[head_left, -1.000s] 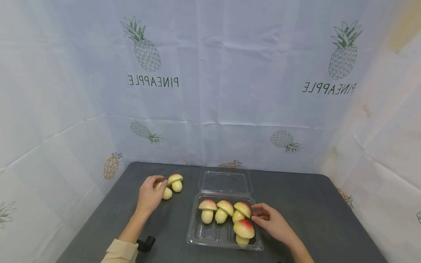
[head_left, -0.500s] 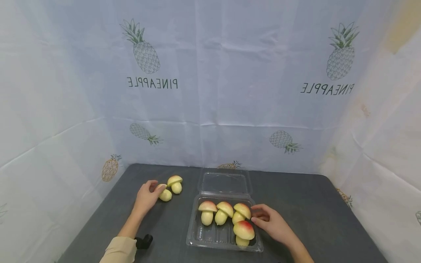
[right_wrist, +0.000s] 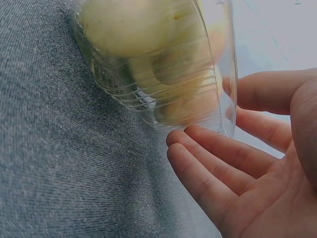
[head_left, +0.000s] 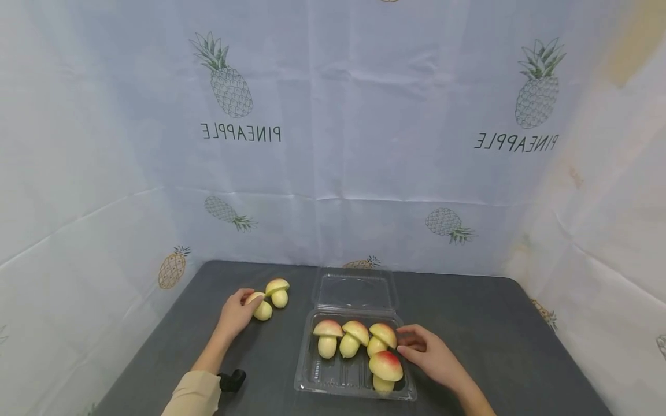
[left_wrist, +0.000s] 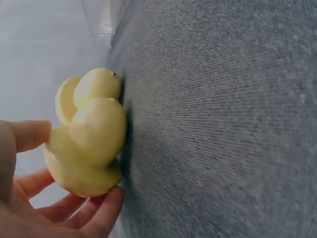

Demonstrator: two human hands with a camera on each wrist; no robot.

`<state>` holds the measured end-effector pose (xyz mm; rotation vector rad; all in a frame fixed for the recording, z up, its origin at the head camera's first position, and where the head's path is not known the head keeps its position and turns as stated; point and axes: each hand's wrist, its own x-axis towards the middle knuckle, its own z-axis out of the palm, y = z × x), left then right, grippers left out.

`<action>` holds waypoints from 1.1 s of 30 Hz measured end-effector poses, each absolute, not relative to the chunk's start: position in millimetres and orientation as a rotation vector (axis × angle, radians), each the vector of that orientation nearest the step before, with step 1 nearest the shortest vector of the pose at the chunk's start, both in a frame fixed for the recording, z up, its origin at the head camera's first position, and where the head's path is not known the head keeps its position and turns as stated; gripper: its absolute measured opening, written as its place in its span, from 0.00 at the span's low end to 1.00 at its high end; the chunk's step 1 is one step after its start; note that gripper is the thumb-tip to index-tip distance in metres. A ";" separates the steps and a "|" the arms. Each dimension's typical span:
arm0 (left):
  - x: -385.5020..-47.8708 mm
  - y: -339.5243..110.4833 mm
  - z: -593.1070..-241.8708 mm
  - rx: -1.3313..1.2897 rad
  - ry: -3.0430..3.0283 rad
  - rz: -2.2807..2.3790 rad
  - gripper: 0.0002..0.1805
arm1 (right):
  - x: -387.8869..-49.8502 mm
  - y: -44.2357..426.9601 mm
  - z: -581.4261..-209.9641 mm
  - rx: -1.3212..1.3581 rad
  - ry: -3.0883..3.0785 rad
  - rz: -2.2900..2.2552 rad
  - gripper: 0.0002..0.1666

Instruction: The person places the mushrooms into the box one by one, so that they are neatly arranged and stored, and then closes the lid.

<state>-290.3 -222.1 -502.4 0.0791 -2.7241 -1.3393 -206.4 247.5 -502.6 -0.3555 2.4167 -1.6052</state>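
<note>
Mushroom [left_wrist: 91, 144]: smooth, dome-capped, pinched btwn L fingers [left_wrist: 107, 212].

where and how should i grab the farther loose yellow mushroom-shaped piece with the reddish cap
Probably across the broad rounded cap of that yellow mushroom-shaped piece, from above and the right: the cap overhangs the narrower stem, offering an edge, while the nearer loose yellow mushroom-shaped piece crowds its left side.

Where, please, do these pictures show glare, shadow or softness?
Head view: a soft yellowish patch at upper right on the cloth; left wrist view: shadow on the tabletop beside the yellow mushroom shapes; right wrist view: glints on the clear box, shapes inside hazy.
</note>
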 end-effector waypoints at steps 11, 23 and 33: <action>-282.2 -225.7 -497.9 0.100 -2.663 -1.250 0.28 | -206.5 246.9 -503.5 -0.348 2.430 -1.603 0.30; -274.6 -225.4 -486.9 0.049 -2.601 -1.188 0.25 | -207.2 247.8 -500.7 -0.356 2.435 -1.584 0.30; -266.6 -210.5 -473.4 -0.051 -2.563 -1.218 0.22 | -205.6 246.6 -499.1 -0.355 2.429 -1.585 0.30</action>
